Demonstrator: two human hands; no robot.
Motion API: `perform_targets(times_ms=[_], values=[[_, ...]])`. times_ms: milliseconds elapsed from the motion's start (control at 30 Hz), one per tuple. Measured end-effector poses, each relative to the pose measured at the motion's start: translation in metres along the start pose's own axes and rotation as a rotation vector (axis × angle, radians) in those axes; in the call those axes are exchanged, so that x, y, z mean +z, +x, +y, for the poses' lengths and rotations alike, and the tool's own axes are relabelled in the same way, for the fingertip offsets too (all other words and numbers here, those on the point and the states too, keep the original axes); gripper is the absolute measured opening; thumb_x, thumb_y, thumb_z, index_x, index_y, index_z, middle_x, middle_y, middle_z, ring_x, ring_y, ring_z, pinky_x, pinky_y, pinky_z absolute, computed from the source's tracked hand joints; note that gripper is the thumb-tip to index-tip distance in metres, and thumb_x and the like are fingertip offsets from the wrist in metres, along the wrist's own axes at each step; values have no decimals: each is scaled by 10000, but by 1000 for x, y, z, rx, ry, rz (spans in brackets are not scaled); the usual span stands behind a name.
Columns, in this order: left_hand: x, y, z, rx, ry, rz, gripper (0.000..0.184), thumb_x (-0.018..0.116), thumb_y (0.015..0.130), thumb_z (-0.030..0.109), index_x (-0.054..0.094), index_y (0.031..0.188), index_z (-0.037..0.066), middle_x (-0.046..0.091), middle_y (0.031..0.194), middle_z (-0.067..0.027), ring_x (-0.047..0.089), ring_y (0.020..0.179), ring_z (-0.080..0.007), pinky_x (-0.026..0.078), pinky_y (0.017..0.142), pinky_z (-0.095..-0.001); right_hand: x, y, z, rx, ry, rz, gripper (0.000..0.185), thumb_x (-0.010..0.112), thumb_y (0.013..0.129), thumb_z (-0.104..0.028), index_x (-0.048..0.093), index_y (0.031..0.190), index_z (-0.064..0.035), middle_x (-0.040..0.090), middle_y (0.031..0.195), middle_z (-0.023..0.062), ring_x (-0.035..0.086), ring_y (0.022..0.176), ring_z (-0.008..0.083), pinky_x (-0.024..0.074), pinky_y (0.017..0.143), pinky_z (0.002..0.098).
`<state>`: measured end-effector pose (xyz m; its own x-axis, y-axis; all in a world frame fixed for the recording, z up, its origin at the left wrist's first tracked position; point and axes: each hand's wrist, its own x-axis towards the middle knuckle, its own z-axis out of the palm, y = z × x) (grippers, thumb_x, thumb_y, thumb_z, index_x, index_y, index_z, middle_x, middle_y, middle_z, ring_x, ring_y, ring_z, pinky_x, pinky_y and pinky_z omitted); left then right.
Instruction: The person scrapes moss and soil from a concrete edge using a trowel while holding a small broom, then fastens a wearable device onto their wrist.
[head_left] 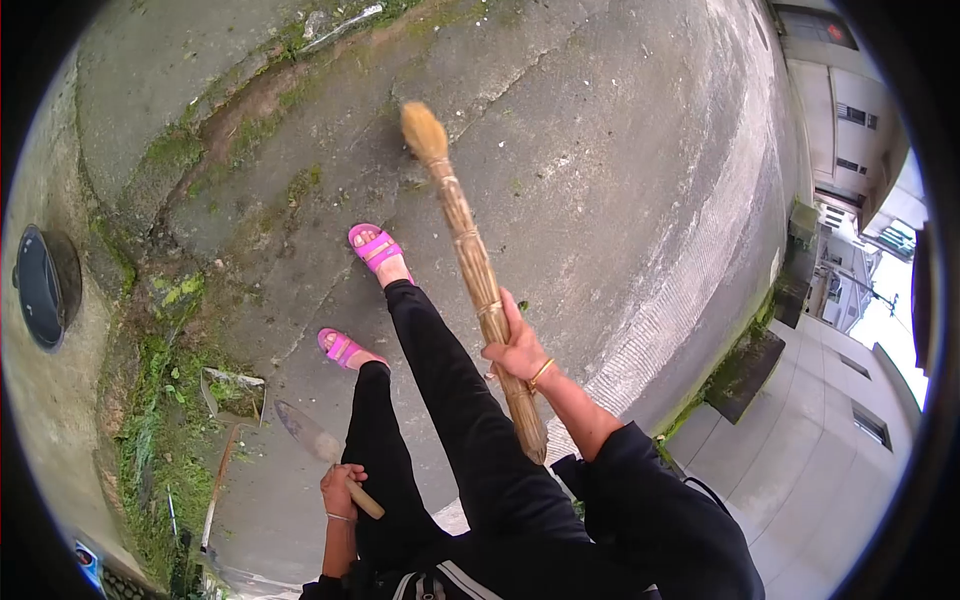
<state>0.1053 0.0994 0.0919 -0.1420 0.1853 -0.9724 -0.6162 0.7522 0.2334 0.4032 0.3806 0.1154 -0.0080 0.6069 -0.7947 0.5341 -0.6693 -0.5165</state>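
A long bundled broom (467, 235) with a tan bristle tip slants over the concrete, tip toward the top. My right hand (518, 346) is wrapped round its lower shaft, with a yellow bangle at the wrist. At the lower left, my left hand (342, 491) grips the wooden handle of a trowel (308, 433), whose pointed grey blade reaches up and left. A long-handled dustpan or shovel (233, 397) lies left of the trowel, on the mossy edge.
Pink sandals (374, 246) and black-trousered legs stand on the concrete ground (600, 130). A dark round basin (42, 288) is at the far left. Moss and weeds (155, 400) line a crack. Pale buildings (800, 430) rise at right beside dark planters (745, 378).
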Motion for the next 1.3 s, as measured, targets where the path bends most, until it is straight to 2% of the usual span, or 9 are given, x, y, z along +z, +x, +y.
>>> perform_targets(times_ms=[167,267,333,467,733,833,967,1167,1300], values=[[-17,12,-5,-5,83,19,177,534,817,191,517,677,85,643,769,-97,602,616,-151,447,574,-262,-76,80,51,212,295,436,731,622,645,-3,265,1276,-95,510,772,107,582,568,231,527,450,368],[-19,15,1,-10,81,36,173,532,818,187,511,680,86,641,765,-95,602,619,-153,442,570,-264,31,76,67,232,298,459,702,634,669,-17,254,1255,-89,520,750,131,566,523,234,501,441,379],[-15,15,4,-14,98,22,174,533,820,188,511,681,85,641,768,-95,603,623,-155,442,570,-264,111,27,68,122,225,184,987,624,680,5,-2,1441,-67,564,876,154,587,548,214,496,462,347],[-18,15,9,-3,117,9,180,533,829,189,514,689,79,645,787,-98,610,641,-162,443,574,-265,101,-64,-20,131,601,-473,1000,615,673,46,42,1477,-115,526,1156,161,580,507,179,495,463,311],[-34,26,6,-30,150,-10,167,524,830,175,530,702,67,649,796,-99,615,651,-162,443,577,-266,-1,-101,97,454,937,410,439,585,726,-33,415,1113,-150,525,682,87,537,451,212,469,389,358],[-28,22,13,-31,160,1,161,521,825,166,530,698,68,647,782,-96,613,642,-160,442,574,-265,-21,-48,186,628,1273,268,238,596,729,-170,432,884,-94,502,581,92,548,489,233,488,444,386],[-33,19,2,-24,116,6,171,544,821,185,529,691,75,647,760,-99,610,618,-159,439,564,-267,62,-11,77,379,1134,364,348,598,708,-6,347,910,-136,486,673,100,531,451,245,493,411,395],[-21,15,-6,-72,80,5,186,538,816,203,518,677,81,642,763,-103,610,631,-169,457,585,-272,97,-65,-66,152,950,-366,999,614,706,40,47,1483,-233,574,893,104,573,469,190,494,424,304],[-12,3,-7,-82,32,4,163,561,798,174,532,670,76,648,739,-98,612,608,-164,464,563,-281,40,-32,-59,155,851,39,756,592,726,1,239,1365,-194,532,751,89,562,473,198,478,395,315]])
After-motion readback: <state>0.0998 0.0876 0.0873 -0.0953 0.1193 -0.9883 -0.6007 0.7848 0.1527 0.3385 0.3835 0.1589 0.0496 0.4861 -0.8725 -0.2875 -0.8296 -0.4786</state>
